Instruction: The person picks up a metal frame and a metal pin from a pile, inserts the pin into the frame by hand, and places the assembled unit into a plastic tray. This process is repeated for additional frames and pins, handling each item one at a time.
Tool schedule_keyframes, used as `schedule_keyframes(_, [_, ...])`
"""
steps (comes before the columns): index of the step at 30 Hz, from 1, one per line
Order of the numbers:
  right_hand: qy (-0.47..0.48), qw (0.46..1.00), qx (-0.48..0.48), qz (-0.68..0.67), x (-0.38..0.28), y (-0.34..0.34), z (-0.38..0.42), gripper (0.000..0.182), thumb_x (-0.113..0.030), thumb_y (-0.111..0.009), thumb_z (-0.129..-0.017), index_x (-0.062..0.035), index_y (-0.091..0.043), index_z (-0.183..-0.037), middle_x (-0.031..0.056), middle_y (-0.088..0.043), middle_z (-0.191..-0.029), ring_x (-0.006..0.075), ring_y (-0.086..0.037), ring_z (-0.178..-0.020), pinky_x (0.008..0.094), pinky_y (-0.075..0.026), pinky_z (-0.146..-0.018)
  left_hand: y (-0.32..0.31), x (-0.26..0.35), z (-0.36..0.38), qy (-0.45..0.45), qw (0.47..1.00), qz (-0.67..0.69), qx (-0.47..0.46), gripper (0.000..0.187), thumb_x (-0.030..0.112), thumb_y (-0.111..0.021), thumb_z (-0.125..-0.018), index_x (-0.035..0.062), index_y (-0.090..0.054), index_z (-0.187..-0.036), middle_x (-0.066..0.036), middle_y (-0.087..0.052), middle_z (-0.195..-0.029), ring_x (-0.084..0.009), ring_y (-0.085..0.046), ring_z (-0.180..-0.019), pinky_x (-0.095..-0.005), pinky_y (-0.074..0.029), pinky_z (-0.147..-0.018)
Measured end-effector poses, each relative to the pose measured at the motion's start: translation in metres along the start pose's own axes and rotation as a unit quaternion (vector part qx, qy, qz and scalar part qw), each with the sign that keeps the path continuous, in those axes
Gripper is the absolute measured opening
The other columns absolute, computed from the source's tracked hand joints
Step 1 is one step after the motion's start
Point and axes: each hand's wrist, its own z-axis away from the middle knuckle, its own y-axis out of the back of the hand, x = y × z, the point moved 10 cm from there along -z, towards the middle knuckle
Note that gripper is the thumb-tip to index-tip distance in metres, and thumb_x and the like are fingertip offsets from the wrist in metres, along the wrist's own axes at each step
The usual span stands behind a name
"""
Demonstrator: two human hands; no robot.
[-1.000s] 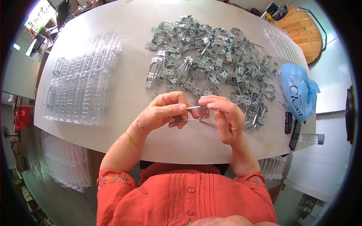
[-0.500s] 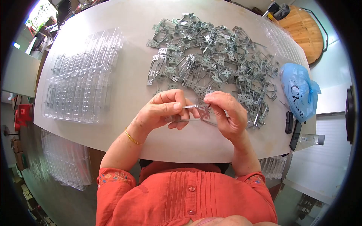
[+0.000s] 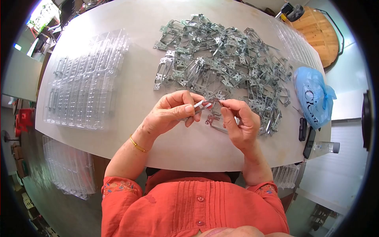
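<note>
Above the table's front edge, my left hand (image 3: 173,108) is closed, its thumb and index finger pinching a thin, shiny metal bracket (image 3: 199,105) that slants up to the right. Facing it, my right hand (image 3: 242,120) has its thumb and index finger drawn together at the far end of this bracket. Below the gap between the hands shows another flat metal piece (image 3: 213,119) with holes and a thin rod; its right end disappears behind my right hand. Just beyond my fingers spreads a large tangled pile of similar metal brackets (image 3: 225,55).
Stacked clear plastic trays (image 3: 83,83) stand at the left, with more clear trays (image 3: 298,43) at the far right. A tied blue plastic bag (image 3: 314,96), a black phone (image 3: 310,142) and a clear bottle (image 3: 325,146) sit along the right edge of the white table (image 3: 138,39).
The bracket in my left hand has tilted upward at its right end. My right fingers have shifted slightly right and down, and the second metal piece shows more plainly.
</note>
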Motion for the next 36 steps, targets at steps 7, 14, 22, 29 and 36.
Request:
schedule_keyframes(7, [-0.159,0.978,-0.079,-0.106,0.021,-0.012,0.003,0.031,-0.014,-0.064,-0.102,0.0006,-0.058,-0.128,0.0014,-0.065,-0.076,0.0062,-0.058,-0.064,0.0225,-0.047,-0.058,0.010,0.001,0.003,0.002,0.991,-0.125,0.045,0.022,0.021,-0.073,-0.094,0.0048,-0.065,-0.081,-0.016,-0.065,-0.127,-0.0156,-0.062,-0.085,-0.0296,-0.051,-0.072])
schedule_keyframes(14, [-0.247,0.900,-0.144,-0.329,0.029,-0.030,0.007,0.044,-0.024,-0.061,-0.104,0.0040,-0.052,-0.137,0.0040,-0.062,-0.072,0.0111,-0.062,-0.063,0.0257,-0.052,-0.060,-0.002,0.008,0.004,0.020,0.980,-0.197,0.016,0.026,0.019,-0.075,-0.092,0.0051,-0.061,-0.076,-0.015,-0.066,-0.125,-0.0134,-0.059,-0.094,-0.0296,-0.049,-0.079])
schedule_keyframes(22, [-0.326,0.845,-0.153,-0.395,0.035,-0.040,0.014,0.026,-0.027,-0.054,-0.107,-0.0007,-0.056,-0.110,0.0059,-0.062,-0.068,0.0140,-0.062,-0.050,0.0263,-0.052,-0.045,-0.015,0.004,0.005,0.059,0.978,-0.199,-0.017,0.026,0.017,-0.075,-0.091,0.0038,-0.060,-0.075,-0.017,-0.069,-0.120,-0.0142,-0.058,-0.092,-0.0298,-0.046,-0.080])
schedule_keyframes(29, [-0.315,0.886,-0.151,-0.305,0.038,-0.029,0.014,0.018,-0.023,-0.055,-0.105,-0.0057,-0.054,-0.099,-0.0027,-0.052,-0.057,0.0065,-0.045,-0.039,0.0208,-0.033,-0.039,-0.034,-0.006,0.007,0.035,0.965,-0.220,-0.139,0.026,0.018,-0.072,-0.093,0.0030,-0.061,-0.075,-0.023,-0.070,-0.113,-0.0199,-0.067,-0.089,-0.0354,-0.052,-0.082])
schedule_keyframes(36, [-0.166,0.956,0.044,-0.238,0.021,0.011,-0.003,0.009,-0.012,-0.058,-0.103,-0.0056,-0.051,-0.105,0.0007,-0.057,-0.065,0.0061,-0.055,-0.053,0.0201,-0.044,-0.047,-0.008,-0.012,0.002,0.053,0.998,-0.036,-0.007,0.022,0.021,-0.066,-0.099,0.0040,-0.060,-0.086,-0.026,-0.070,-0.113,-0.0222,-0.070,-0.080,-0.0296,-0.053,-0.058])
